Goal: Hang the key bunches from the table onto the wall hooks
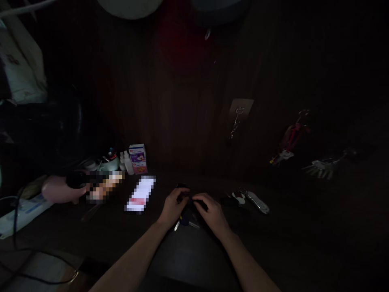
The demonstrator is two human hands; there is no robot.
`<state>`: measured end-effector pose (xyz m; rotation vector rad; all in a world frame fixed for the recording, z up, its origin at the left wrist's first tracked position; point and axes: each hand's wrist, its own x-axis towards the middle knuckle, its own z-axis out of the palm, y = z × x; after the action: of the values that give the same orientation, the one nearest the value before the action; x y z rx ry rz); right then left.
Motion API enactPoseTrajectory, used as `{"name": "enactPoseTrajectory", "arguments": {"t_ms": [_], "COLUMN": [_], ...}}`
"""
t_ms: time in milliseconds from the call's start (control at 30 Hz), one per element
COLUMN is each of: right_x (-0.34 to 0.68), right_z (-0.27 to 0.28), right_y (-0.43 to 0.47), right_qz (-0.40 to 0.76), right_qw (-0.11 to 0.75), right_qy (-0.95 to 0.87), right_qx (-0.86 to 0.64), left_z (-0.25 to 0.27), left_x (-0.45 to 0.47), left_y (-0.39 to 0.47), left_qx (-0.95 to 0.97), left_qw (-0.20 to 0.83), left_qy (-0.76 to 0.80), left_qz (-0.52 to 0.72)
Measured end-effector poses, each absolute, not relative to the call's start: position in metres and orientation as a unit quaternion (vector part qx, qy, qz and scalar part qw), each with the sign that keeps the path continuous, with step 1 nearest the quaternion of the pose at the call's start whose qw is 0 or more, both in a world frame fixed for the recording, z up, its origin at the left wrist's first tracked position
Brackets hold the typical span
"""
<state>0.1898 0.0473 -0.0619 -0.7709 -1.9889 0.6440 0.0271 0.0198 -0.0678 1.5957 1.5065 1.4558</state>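
In the dim head view, my left hand (174,207) and my right hand (212,213) meet over the dark table, fingertips almost touching. Both are closed in a pinch on the dark upper part of a bunch of keys (184,221). Metal key blades stick out below my fingers, close to the tabletop. The exact part between the fingertips is too dark to make out. Right of my right hand lie some dark and white small items (238,198) and a silver folding pocket knife (257,202).
A lit, blurred-out phone (141,194) lies to the left. Behind it stand small boxes (138,159) and white bottles (128,163). A pink object (59,189) and a power strip (27,215) with cables are farther left. More keys (322,168) hang from wall hooks at right.
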Motion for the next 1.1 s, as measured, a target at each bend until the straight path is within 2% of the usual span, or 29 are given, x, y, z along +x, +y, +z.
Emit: {"name": "enactPoseTrajectory", "arguments": {"t_ms": [567, 1100], "right_x": [0.191, 0.193], "right_z": [-0.066, -0.051], "right_y": [0.056, 0.047], "right_qz": [0.298, 0.283], "right_qw": [0.439, 0.420], "right_qy": [-0.755, -0.787], "right_qx": [-0.385, -0.353], "left_z": [-0.054, -0.053], "left_x": [0.032, 0.031], "left_y": [0.014, 0.015], "left_qx": [0.600, 0.551], "left_qw": [0.307, 0.325], "left_qy": [0.554, 0.545], "left_qz": [0.489, 0.542]}}
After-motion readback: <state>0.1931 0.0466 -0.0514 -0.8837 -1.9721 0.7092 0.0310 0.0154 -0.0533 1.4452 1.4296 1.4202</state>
